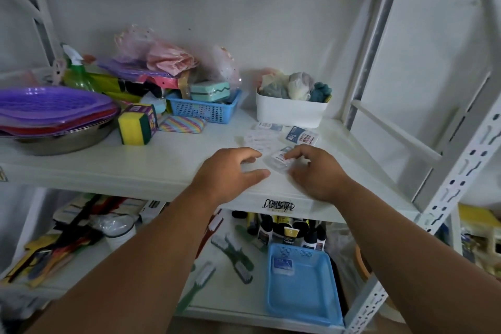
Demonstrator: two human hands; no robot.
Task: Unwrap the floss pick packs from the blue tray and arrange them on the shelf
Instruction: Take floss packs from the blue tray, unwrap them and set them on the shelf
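- Both hands over the white shelf
- right hand fingers touch a clear floss pick pack
- left hand spread beside it
- blue tray below holds one pack

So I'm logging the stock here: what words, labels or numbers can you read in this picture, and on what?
Black scrawled label on the white shelf's front edge: stylised, not legible.
Blue-and-white floss pick packs on the shelf: print too small.
Clear pack by the right hand: blurred.
Pack in the blue plastic tray: unreadable.
Purple sponge box: blurred.
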